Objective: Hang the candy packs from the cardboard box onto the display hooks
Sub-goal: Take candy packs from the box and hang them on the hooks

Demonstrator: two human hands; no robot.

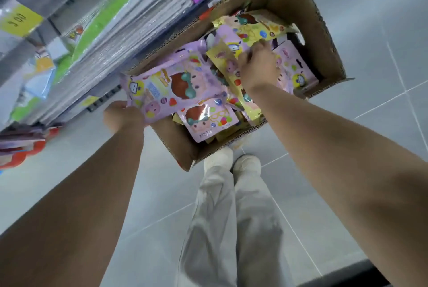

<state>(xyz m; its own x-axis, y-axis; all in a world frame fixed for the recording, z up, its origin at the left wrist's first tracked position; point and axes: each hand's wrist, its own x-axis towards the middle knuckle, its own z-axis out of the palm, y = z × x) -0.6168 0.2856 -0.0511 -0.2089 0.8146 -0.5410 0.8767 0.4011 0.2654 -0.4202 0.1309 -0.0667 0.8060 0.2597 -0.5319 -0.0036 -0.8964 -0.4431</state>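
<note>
Head view, looking down. The cardboard box [322, 31] sits open on the floor [382, 8] just ahead of my feet, heaped with loose candy packs lying at all angles.

Left grip [124, 117]: curled round the near corner of a pink pack [176, 90], pinching it at the box's near-left corner. The pack lies out from this grip to the right and away from me. Its long axis runs roughly level across the box mouth, face up, clear of the heap below.

Right grip [256, 66]: deeper in the box, past the middle, knuckles up. The fingers curl over the edge of a yellow pack [220, 54] that stands half on end among the others. The thumb is hidden, so I read this as a pinch, not with certainty.

Shelving [111, 38] lies to my left, stacked with flat wrapped goods. I cannot make out any display hooks here.

Judgement: the left grip is nearer the shelving and already has its pack free, so that pack should go first. It is held by a corner, and which end has the hang hole I cannot tell. It will probably need turning before hanging.
</note>
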